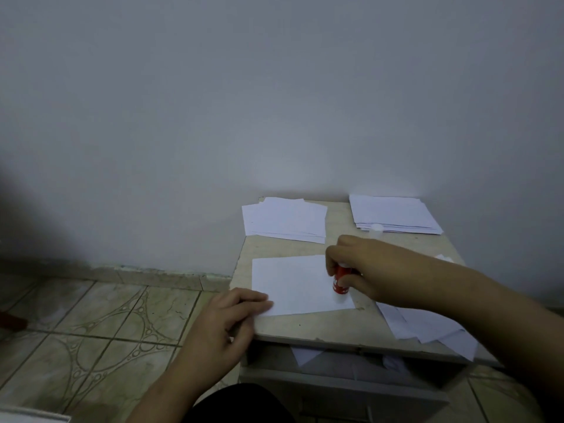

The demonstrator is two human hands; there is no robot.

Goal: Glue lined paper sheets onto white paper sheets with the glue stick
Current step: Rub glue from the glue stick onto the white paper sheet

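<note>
While right hand (363, 270) grips glue stick (341, 277) with curled fingers, stick's lower end down on right part of sheet (293, 283); left hand (225, 319) with fingers bent, tips pressing sheet's near-left corner at table (305, 326) edge. Sheet flat at table centre.

Risks, as judged:
- Sheet held at one corner only; a hard stroke of the stick toward that corner could buckle or skew the paper.
- Near-left corner at the table edge, so a slip of the left hand could send it over.
- Stick close to sheet's right border; overrun would put glue on the tabletop, and the overhanging loose sheets (427, 326) close by could pick it up.
- Cap (376, 228) loose by far-right stack (393, 213); easily knocked off, stick then drying out.

Unclear or hidden:
- Stick tip and its contact point covered by fingers; glue on paper not visible.
- Lined or plain: cannot tell for centre sheet, far-left stack (285, 219) or far-right stack; dim light, no ruling resolved.
- Loose sheets partly under right forearm.
- Papers in shelf below table in shadow.
</note>
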